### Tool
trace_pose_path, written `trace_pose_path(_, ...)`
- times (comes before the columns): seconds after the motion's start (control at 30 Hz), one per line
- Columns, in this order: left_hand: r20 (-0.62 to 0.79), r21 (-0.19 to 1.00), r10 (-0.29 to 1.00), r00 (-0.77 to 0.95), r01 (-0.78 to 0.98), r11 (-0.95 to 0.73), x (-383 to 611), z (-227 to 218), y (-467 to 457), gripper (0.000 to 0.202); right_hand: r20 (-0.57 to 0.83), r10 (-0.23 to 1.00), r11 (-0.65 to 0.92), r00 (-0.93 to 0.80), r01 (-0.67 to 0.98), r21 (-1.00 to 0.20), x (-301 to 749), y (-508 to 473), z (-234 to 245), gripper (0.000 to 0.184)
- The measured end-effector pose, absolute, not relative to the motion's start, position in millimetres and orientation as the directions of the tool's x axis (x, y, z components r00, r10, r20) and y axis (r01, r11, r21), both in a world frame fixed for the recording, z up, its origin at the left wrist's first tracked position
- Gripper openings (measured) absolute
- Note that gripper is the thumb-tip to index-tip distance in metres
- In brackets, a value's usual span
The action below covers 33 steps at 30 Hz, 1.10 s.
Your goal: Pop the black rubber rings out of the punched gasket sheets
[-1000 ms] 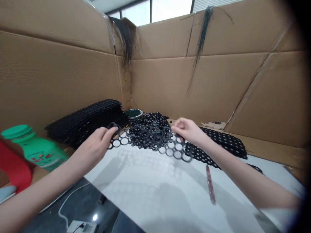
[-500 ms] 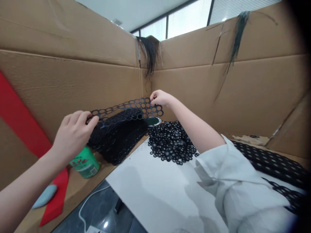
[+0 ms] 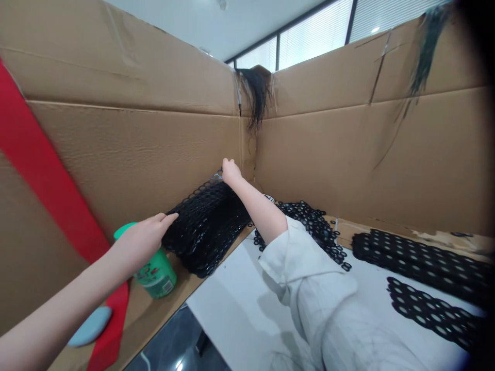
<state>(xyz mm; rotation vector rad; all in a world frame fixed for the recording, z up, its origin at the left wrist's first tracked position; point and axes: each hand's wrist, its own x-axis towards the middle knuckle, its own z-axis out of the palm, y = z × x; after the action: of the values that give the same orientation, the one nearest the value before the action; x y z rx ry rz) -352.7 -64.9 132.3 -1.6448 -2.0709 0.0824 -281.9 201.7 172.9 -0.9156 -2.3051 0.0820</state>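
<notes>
Lowered since to the stack (image 3: 204, 242), the net (image 3: 199, 195) is pinched by the right hand (image 3: 232, 173), the left hand's (image 3: 145, 238) grip cannot be told, and skewing could be caused by uneven release.

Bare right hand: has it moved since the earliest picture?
Yes, leftward: the bare right hand has gone from the right edge of the heap of small black rings to the far end of the stack of black ring-mesh sheets.

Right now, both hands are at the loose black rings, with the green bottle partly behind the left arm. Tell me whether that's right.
No: the head view shows the left hand and right hand at the stack of black mesh, not the loose black rings. The green bottle is indeed partly behind the left arm.
</notes>
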Motion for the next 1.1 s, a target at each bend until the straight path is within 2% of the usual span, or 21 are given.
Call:
trace_pose_path(0.13, 0.309, -0.393, 0.943, -0.121, 0.887, 0.243, -352, 126, -67, 0.039, 0.495, 0.653, 0.738, -0.573, 0.626, -0.250, -280, 207, 161, 0.030)
trace_pose_path(0.23, 0.364, -0.454, 0.930, -0.050, 0.862, 0.224, -340, 127, -65, 0.049, 0.530, 0.631, 0.746, -0.566, 0.631, -0.213, -254, 210, 160, 0.029)
trace_pose_path(0.33, 0.418, -0.434, 0.908, 0.040, 0.887, 0.160, -316, 132, -60, 0.047, 0.575, 0.608, 0.742, -0.547, 0.650, -0.165, -200, 210, 167, 0.028)
trace_pose_path(0.4, 0.418, -0.419, 0.900, 0.124, 0.905, 0.070, -294, 131, -53, 0.041, 0.587, 0.595, 0.735, -0.549, 0.667, -0.122, -150, 205, 169, 0.026)
trace_pose_path(0.5, 0.340, -0.408, 0.900, 0.272, 0.905, -0.120, -251, 124, -36, 0.037, 0.603, 0.536, 0.740, -0.591, 0.673, 0.001, -63, 183, 159, 0.026)
trace_pose_path(0.6, 0.247, -0.375, 0.878, 0.410, 0.876, -0.303, -202, 109, -14, 0.034, 0.522, 0.567, 0.726, -0.637, 0.686, 0.049, 25, 144, 134, 0.026)
trace_pose_path(0.73, 0.172, -0.305, 0.830, 0.530, 0.830, -0.467, -135, 86, 19, 0.031, 0.283, 0.668, 0.713, -0.688, 0.700, 0.019, 120, 79, 88, 0.021)
trace_pose_path(0.87, 0.044, -0.189, 0.790, 0.611, 0.782, -0.594, -74, 59, 55, 0.035, 0.107, 0.739, 0.674, -0.665, 0.727, -0.133, 179, 25, 41, 0.022)
trace_pose_path(0.97, 0.038, -0.046, 0.792, 0.610, 0.793, -0.608, -33, 35, 86, 0.040, 0.069, 0.809, 0.583, -0.583, 0.785, -0.211, 201, 2, 13, 0.021)
trace_pose_path(1.03, 0.084, 0.054, 0.817, 0.571, 0.816, -0.576, -7, 19, 107, 0.042, 0.087, 0.869, 0.493, -0.487, 0.837, -0.238, 208, -6, -2, 0.019)
trace_pose_path(1.1, 0.107, 0.096, 0.835, 0.540, 0.830, -0.549, 16, 5, 125, 0.044, 0.130, 0.909, 0.416, -0.395, 0.872, -0.259, 214, -9, -11, 0.018)
